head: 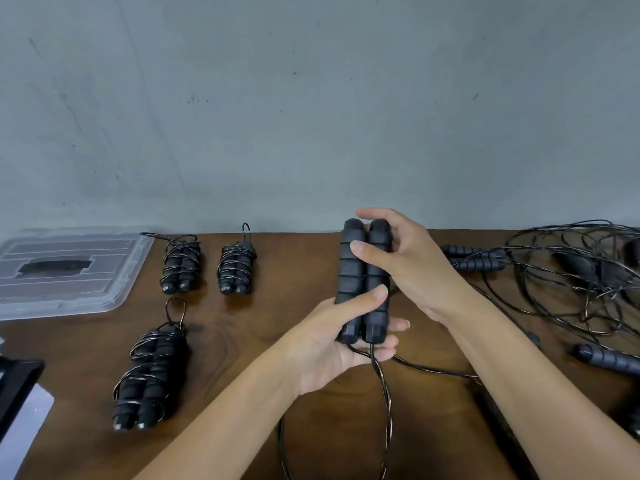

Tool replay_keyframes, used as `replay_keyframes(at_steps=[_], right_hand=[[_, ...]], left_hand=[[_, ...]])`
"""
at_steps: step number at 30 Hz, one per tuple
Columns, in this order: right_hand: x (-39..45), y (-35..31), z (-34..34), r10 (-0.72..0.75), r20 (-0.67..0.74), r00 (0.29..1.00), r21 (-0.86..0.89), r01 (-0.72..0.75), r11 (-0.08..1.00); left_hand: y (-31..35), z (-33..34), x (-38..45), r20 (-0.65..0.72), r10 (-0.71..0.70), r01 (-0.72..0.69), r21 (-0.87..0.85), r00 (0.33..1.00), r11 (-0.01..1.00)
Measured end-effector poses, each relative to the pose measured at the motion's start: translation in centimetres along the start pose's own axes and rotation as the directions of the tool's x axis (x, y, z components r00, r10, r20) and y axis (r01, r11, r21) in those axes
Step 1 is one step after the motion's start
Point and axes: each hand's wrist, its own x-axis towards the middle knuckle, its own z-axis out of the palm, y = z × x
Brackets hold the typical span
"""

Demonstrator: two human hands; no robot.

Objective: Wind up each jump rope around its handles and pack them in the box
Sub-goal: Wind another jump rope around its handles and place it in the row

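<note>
Wood table [277, 306]: clear box [114, 292] upturned, far left; left hand [332, 344], right hand [408, 268] grip paired handles [362, 282].

Head view: worn on the person's head, looking forward and down, close over the wooden table [298, 341].
Upper frame: grey wall [311, 98].
Shared views: only one.

Brown wooden table [277, 334]; grey scuffed wall [311, 98] behind its far edge; dark object with pale grey panel [20, 403] at left edge, partly cut off, identity unclear.
</note>
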Motion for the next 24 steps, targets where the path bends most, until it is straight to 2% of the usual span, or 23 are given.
replay_keyframes(at_steps=[5, 7, 9, 12, 14, 17, 19, 22, 24], right_hand=[[-0.3, 0.2, 1.0, 0.019, -0.042, 0.999, 0.086, -0.015, 0.996], [-0.8, 0.5, 1.6, 0.092, -0.032, 0.995, 0.185, -0.085, 0.979], [-1.8, 1.5, 2.3, 0.180, 0.075, 0.981, 0.250, -0.193, 0.949], [-4.1, 3.5, 3.3, 0.222, 0.348, 0.911, 0.301, -0.333, 0.894], [-5.6, 4.2, 3.5, 0.233, 0.499, 0.835, 0.226, -0.385, 0.895], [-7.2, 4.5, 3.1, 0.317, 0.576, 0.753, 0.025, -0.405, 0.914], [-7.6, 4.8, 2.3, 0.314, 0.564, 0.764, -0.042, -0.353, 0.935], [-7.4, 3.9, 0.4, 0.321, 0.480, 0.817, -0.116, -0.303, 0.946], [-7.1, 2.8, -1.2, 0.351, 0.421, 0.837, -0.271, -0.253, 0.929]], left_hand=[[0.1, 0.8, -0.2, -0.035, 0.028, -0.026, 0.036, 0.999, 0.999], [0.2, 0.4, -0.2, -0.065, 0.074, -0.071, 0.051, 0.995, 0.996], [0.7, -0.2, -0.4, -0.099, 0.131, -0.128, 0.036, 0.986, 0.991], [1.5, -1.4, -0.9, -0.152, 0.189, -0.190, 0.006, 0.970, 0.982], [1.9, -2.2, -1.1, -0.182, 0.205, -0.204, 0.025, 0.962, 0.979], [2.1, -3.1, -1.3, -0.186, 0.199, -0.195, 0.041, 0.962, 0.980], [2.4, -3.9, -1.6, -0.201, 0.195, -0.188, 0.054, 0.960, 0.981], [2.5, -5.1, -2.4, -0.220, 0.177, -0.159, 0.098, 0.959, 0.982], [2.0, -5.8, -2.9, -0.227, 0.150, -0.125, 0.120, 0.962, 0.985]])
